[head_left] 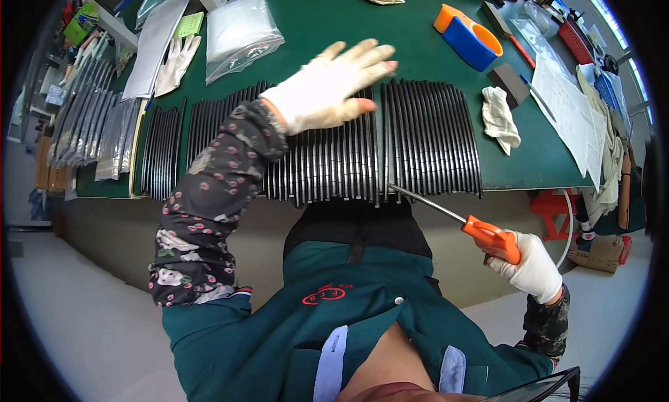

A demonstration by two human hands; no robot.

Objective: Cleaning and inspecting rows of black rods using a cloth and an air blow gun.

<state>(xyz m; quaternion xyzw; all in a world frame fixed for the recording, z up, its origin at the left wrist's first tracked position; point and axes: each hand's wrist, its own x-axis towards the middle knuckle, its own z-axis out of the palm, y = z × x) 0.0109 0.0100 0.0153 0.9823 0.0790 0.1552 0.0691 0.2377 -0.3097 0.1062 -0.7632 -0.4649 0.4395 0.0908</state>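
Note:
Several rows of thin black rods (432, 137) lie side by side along the near edge of the green table. My left hand (324, 92), in a white glove with some bare fingertips, is over the middle rows, fingers stretched out and nothing in them. Part of the rods is hidden under that hand and its patterned sleeve. At the lower right, my right hand (533, 269), also gloved, is closed around an orange-handled tool with a long thin metal shaft (493, 238). Its tip is at the near ends of the rods, beside a narrow gap between two groups.
Beyond the rods are a clear plastic bag (244, 32) and an empty glove (178, 66). To the right are a blue-and-orange tape dispenser (468, 45), a dark block (509, 86), a crumpled white glove (500, 119) and papers (568, 123). Bagged rods (87, 116) lie at the left.

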